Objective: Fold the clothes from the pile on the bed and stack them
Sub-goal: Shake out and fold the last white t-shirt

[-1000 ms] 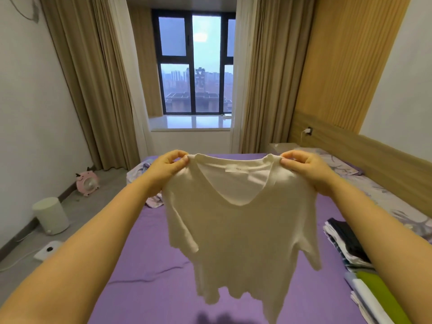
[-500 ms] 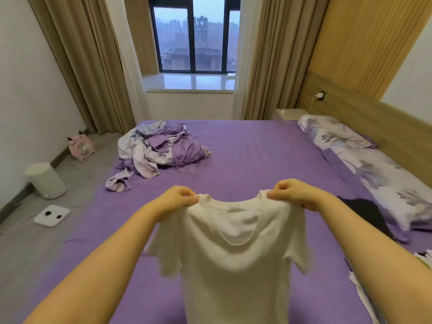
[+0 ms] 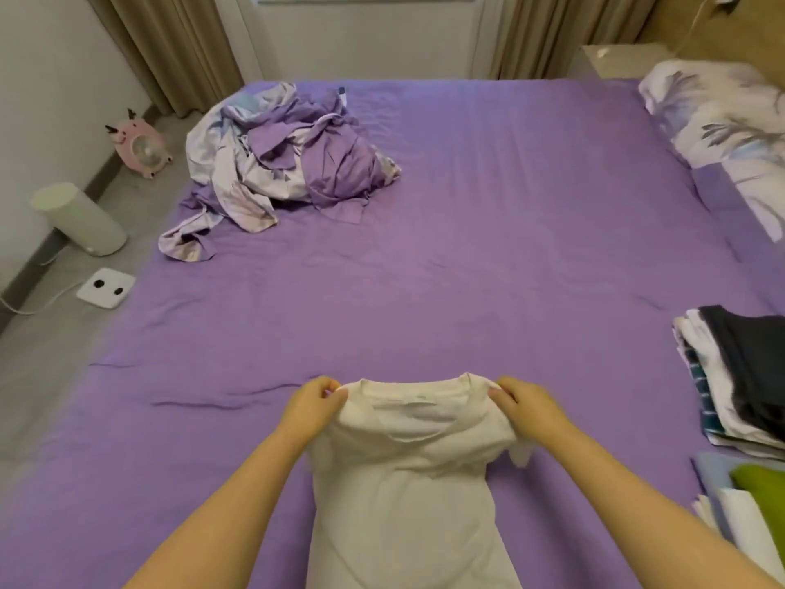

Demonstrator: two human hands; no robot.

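At the near edge of the purple bed sheet (image 3: 467,257), left hand (image 3: 312,408) and right hand (image 3: 529,408) pinching the shoulders of a soft white T-shirt (image 3: 408,474), folded stacks (image 3: 739,376) lying at right, a crumpled lilac-and-white pile (image 3: 280,163) sitting far left, floral pillows (image 3: 722,116) resting beyond.

Light: soft, even and fairly bright, with no glare.
Shadows: faint, only in the creases of the purple sheet (image 3: 467,248).
Sharpness: slightly soft throughout, with motion blur on the forearms.
Edges: wide-angle bending at the sides.
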